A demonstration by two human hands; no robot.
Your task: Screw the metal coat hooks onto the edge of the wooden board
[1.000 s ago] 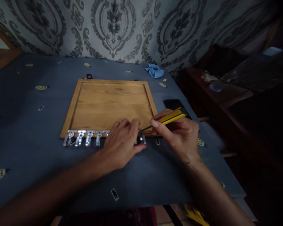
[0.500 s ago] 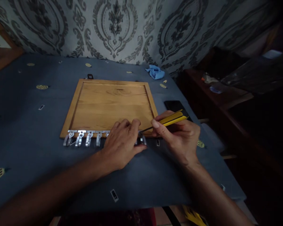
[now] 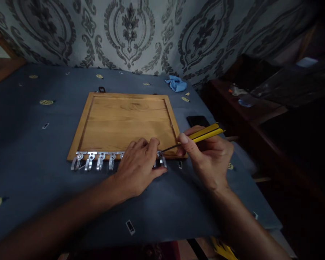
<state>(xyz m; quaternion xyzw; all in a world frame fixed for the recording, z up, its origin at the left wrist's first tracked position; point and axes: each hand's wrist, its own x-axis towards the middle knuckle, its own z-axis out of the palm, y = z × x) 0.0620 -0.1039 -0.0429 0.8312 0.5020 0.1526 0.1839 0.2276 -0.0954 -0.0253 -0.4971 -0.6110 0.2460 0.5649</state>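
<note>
Lying nearest on the blue cloth of the bench (image 3: 29, 173) is a small black-and-white tag (image 3: 130, 226); its print is too small to read. Similar tags dot the cloth farther off, none of them legible, among pale round motifs.

Just beyond, the left hand (image 3: 138, 168) rests palm down over the right part of a metal hook rail (image 3: 92, 159). Its grip is loose and flat, fingers spread a little, pressing on the rail rather than closing around it. The rail lies along the near edge of a wooden board (image 3: 127, 121), touching it, and several shiny hooks show to the left of the hand, pointing toward the person.

Beside it, the right hand (image 3: 206, 155) has its grip closed on a yellow-handled tool (image 3: 206, 133), pinched pen-like between thumb and fingers. The thin dark shaft slants down and left, and its tip meets the rail's right end, just beside the left fingertips. No brand shows on the handle.

The board lies flat near the middle of the bench, framed by a raised rim, with a small black clip (image 3: 102, 89) at its far edge. A dark phone (image 3: 197, 120) lies just right of the board, screen blank. Farther back a crumpled blue rag (image 3: 176, 83) sits near the patterned wallpaper (image 3: 130, 29). A dim wooden shelf (image 3: 260, 108) stands off to the right, its contents too dark to tell.
</note>
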